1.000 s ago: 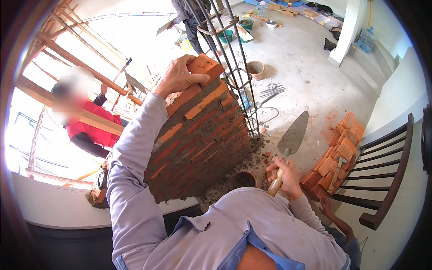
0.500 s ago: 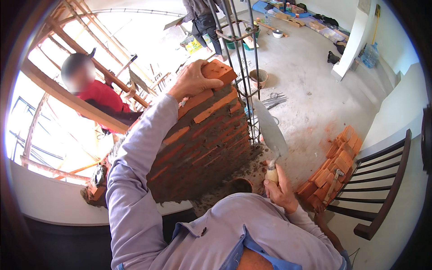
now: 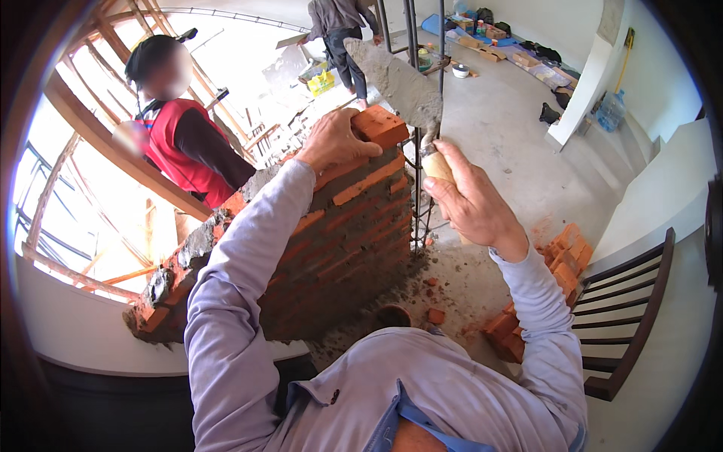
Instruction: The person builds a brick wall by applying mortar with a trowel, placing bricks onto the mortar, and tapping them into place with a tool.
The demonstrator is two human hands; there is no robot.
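My left hand (image 3: 331, 142) grips an orange brick (image 3: 380, 122) on top of the freshly mortared brick wall (image 3: 339, 248), at its far corner beside vertical steel rebar (image 3: 413, 30). My right hand (image 3: 478, 207) is raised to the right of that corner, wrapped round the wooden handle of a trowel (image 3: 395, 83). The grey, mortar-coated blade is tilted up just beyond and above the held brick, partly hiding the rebar.
A worker in a red vest (image 3: 199, 154) is behind the wall at left, among timber scaffolding (image 3: 113, 71). Another person (image 3: 343, 41) stands farther back. A brick stack (image 3: 565, 264), dark railing (image 3: 617, 339) and bucket (image 3: 392, 316) are at lower right.
My right hand has swung the trowel up and leftward from low right to the wall's top. My left hand and brick shifted slightly in view. The red-vested worker appears more upright.
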